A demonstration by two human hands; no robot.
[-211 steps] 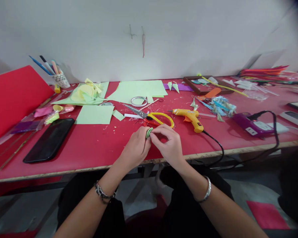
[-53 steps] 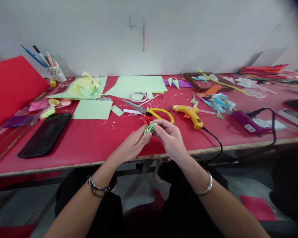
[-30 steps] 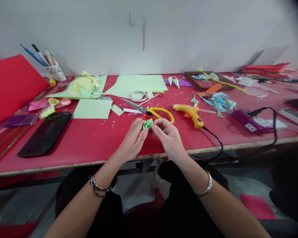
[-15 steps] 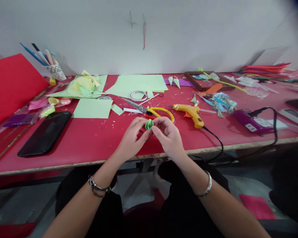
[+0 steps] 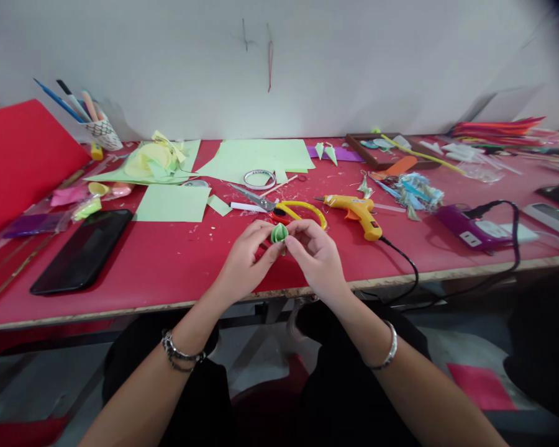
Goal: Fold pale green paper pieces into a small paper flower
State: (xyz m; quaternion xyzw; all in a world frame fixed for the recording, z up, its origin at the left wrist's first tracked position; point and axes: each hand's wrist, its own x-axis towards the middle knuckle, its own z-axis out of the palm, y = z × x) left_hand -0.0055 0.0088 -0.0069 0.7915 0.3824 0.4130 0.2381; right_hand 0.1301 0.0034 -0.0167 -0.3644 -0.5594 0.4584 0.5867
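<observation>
Between the fingertips of both hands is a small green folded-paper piece, rounded with pale ridges. My left hand pinches it from the left, and my right hand grips its right side. Its lower part is partly hidden by the thumbs. Just beyond the hands lie scissors with yellow and red handles, their blades pointing left. A yellow hot glue gun rests to the right of my right hand. Pale green paper sheets lie to the left, with a tape roll behind the scissors.
A black phone lies at left on the red table. Pens stand in a patterned cup. Two green paper cones sit near the wall, beside a brown tray. A purple power socket and cables are at right.
The green paper piece has turned slightly between the fingertips, its ridges now at a different angle. Both hands keep almost the same place; the whole view has shifted very slightly.
</observation>
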